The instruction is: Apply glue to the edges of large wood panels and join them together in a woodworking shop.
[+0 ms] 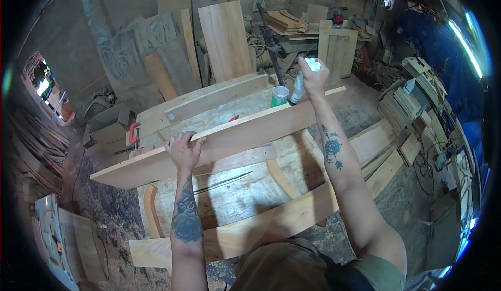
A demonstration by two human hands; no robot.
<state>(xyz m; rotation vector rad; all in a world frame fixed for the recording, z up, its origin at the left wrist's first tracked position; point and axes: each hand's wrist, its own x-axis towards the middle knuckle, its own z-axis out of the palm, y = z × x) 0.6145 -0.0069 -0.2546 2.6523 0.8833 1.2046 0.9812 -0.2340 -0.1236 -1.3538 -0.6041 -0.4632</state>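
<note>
A long wooden board (245, 137) stands on its narrow side across the workbench (235, 192), slanting up to the right. Over its top edge, toward the left end, my left hand (183, 149) is closed, fingers hooked across the edge. My right hand (315, 78) grips a pale squeeze bottle (298, 88), tilted with its dark tip down by the board's top edge. A whitish part of the bottle shows above my fist. Close by, behind the board, is a white and green cup (279, 96).
Curved wooden pieces (151, 211) and a flat plank (271, 220) lie nearer me. A red clamp (133, 133) sits at the bench's left end. Behind, panels (224, 40) lean on the wall. Stacked boards (402, 100) stand to the right, a cardboard box (110, 128) to the left.
</note>
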